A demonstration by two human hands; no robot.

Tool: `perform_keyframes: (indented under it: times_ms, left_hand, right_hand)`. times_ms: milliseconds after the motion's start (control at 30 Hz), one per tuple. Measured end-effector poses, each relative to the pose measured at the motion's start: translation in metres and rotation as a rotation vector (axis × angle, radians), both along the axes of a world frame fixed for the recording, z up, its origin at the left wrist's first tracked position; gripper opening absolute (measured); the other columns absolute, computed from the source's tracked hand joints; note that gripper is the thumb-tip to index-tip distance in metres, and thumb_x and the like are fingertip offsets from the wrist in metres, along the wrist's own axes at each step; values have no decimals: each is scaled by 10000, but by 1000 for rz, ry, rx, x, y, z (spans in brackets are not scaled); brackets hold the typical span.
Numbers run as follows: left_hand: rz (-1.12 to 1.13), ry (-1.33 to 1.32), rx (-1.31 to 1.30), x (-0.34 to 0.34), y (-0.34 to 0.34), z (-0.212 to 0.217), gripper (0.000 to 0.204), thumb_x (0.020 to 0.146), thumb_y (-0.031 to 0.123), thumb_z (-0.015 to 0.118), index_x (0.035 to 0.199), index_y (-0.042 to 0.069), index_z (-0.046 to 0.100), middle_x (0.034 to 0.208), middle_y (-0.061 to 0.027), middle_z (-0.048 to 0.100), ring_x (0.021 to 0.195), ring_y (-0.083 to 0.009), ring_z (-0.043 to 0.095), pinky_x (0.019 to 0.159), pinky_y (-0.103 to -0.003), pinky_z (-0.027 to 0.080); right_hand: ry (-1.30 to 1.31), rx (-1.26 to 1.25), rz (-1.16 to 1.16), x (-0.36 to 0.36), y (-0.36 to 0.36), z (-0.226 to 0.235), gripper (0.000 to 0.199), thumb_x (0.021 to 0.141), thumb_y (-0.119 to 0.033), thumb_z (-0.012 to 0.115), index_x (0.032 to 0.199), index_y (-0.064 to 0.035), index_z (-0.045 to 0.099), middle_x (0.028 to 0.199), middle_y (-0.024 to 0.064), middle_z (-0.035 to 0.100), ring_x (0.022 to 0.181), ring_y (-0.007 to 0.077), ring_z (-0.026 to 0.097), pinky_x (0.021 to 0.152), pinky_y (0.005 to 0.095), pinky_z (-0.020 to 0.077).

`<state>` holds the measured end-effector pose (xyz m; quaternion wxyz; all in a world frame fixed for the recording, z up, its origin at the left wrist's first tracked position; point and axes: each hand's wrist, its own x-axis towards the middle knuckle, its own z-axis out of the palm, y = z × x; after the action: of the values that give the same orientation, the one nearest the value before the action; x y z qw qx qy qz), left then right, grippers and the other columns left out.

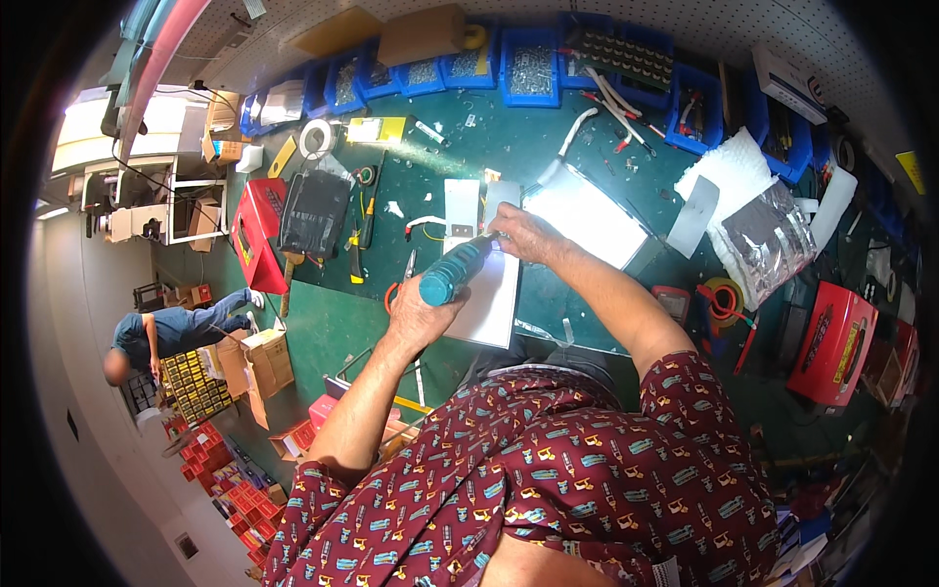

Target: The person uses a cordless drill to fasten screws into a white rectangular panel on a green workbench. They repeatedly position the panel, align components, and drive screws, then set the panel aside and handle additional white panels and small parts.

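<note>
My left hand [421,315] is wrapped round a teal electric screwdriver [448,278], whose front end points up and to the right. At that front end, my right hand [525,235] has its fingers pinched together; what they hold is too small and hidden to name. Both hands are over a white panel [489,311] lying at the bench's near side. Just beyond them stands a pale grey plate [462,203] with a small connector piece at its lower end. A second, glossy white panel [587,220] lies right of my right hand.
Blue bins [530,68] of small hardware line the back of the green bench. Left are a red casing [259,235], a black box [315,212] and pliers. Right are foil-lined wrap [768,235], tape rolls [722,299] and a red case [833,344]. Another person [176,336] stands far left.
</note>
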<state>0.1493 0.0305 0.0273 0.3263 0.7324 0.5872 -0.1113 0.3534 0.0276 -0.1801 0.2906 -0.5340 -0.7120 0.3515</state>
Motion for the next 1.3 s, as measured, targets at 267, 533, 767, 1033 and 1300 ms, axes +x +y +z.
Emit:
perform_keyframes:
  times_ms: [267,533,767,1033,1300]
  left_hand:
    - [11,-287,13,-11,-5,-25,390,857,144,769,1219,43,664,974,-74,726,857,-134,656,802,-314,544]
    - [182,-368,-107,-1,-11,-17,254,873,82,722,1086,-19,629,802,-48,644,696,-121,613,636,-301,528]
    - [310,-407,-195,2,-20,-22,188,910,100,704,1041,-3,616,774,-34,630,662,-122,599,603,-295,511]
    - [319,-590,-161,-12,-32,6,124,919,63,677,1017,26,610,775,-12,588,649,-118,561,585,-286,475]
    - [315,-541,-159,-61,-43,-10,412,893,47,724,1284,3,601,1132,-56,673,1041,-145,612,919,-311,510]
  right_hand:
    - [-11,1,6,1,0,-5,328,822,-103,678,1149,-124,663,1079,95,539,1031,303,624,900,415,539]
    - [-13,13,2,0,0,-4,313,824,-107,686,1137,-114,668,1065,97,540,1024,302,619,899,407,535]
    - [-14,46,-23,0,-2,-7,316,818,-98,685,1133,-116,662,1050,95,535,995,302,627,870,405,546]
    - [12,37,-42,0,-5,-5,287,855,-104,647,1141,-124,663,1038,99,550,997,306,629,878,410,541]
    - [174,-46,-201,-9,-11,-3,347,846,-91,637,1193,-104,624,1130,122,595,1043,327,635,908,412,533]
